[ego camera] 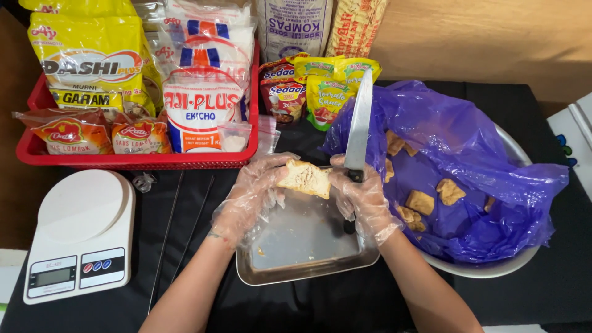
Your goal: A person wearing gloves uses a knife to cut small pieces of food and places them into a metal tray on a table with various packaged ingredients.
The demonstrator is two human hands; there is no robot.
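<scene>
Left hand grips split tofu puff; right hand clasps knife. Tray bare; several puffs wait in bag.

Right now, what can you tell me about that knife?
The knife has a long, plain steel blade, clean as far as can be seen, pointing up and away with its tip tilted slightly right. Its dark handle is mostly hidden inside the gloved right hand, which grips it over the metal tray. Its blade stands beside the fried tofu piece.
</scene>
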